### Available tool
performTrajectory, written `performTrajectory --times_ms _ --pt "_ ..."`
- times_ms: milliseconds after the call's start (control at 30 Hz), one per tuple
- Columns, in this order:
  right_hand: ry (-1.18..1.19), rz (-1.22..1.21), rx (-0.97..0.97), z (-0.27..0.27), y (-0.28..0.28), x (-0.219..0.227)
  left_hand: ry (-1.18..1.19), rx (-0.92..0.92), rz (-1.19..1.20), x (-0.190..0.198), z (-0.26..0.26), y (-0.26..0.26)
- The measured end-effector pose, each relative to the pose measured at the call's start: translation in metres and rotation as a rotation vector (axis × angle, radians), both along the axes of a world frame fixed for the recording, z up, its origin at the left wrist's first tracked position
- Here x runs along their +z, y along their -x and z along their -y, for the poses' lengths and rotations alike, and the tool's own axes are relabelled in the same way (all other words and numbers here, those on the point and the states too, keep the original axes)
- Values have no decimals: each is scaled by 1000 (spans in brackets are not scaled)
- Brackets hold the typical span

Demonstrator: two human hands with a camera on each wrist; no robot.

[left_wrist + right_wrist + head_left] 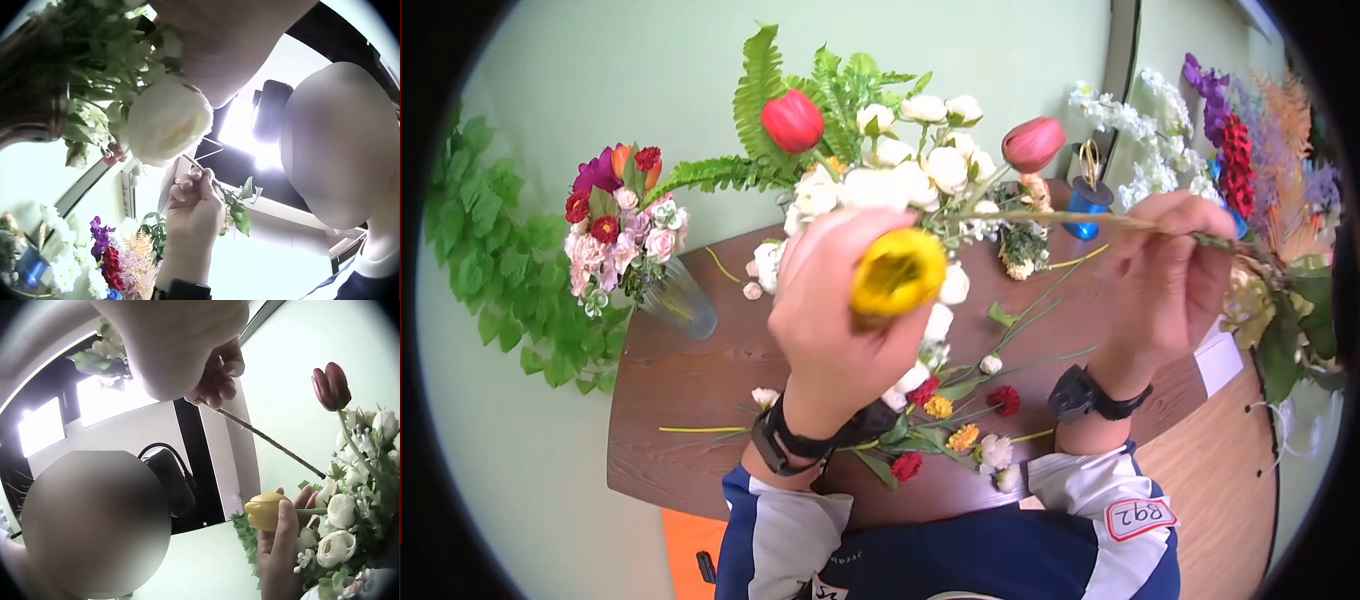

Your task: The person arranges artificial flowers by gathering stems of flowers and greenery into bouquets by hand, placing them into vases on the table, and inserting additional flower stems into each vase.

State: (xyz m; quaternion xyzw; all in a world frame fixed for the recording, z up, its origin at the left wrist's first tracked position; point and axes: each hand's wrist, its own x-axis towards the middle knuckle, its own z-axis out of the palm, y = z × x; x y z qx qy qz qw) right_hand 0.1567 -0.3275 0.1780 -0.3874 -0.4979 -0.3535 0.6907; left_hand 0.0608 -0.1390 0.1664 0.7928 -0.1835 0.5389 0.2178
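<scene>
My left hand (830, 300) holds a yellow tulip (897, 272) at the front of a tall arrangement of white flowers (945, 170). In the right wrist view the thumb of that hand lies against the yellow bloom (265, 511), and its green stem points into the arrangement. My right hand (1175, 265) pinches a long brown stem (1050, 217), raised at the right. The stem's bare tip reaches toward the white flowers; its leafy, pale-blossomed end (1290, 310) hangs beyond the hand. Two red tulips (792, 121) and fern leaves (760, 95) rise from the arrangement. The left hand hides part of the white blooms.
Loose red, yellow and white flowers (963, 437) lie on the brown table (670, 400) near my body. A glass vase (685, 300) of mixed flowers leans at the left. At the back right stand a blue spool (1088, 205) and more tall flowers (1238, 165).
</scene>
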Motion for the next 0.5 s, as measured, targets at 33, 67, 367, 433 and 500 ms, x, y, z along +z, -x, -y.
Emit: performTrajectory --times_ms 33,67,367,433,500 --pt "2 7 -3 -5 -1 -1 112 -13 35 -7 -2 1" --pt "67 -50 28 -10 -1 -4 229 -23 61 -13 -4 2" --pt "610 -248 -106 -44 -8 -3 355 -123 95 -25 -13 16" --pt "717 -224 -240 -49 -12 -9 387 -119 78 -27 -14 18" --pt "750 -240 -228 -52 -9 -11 365 -130 87 -30 -15 18"
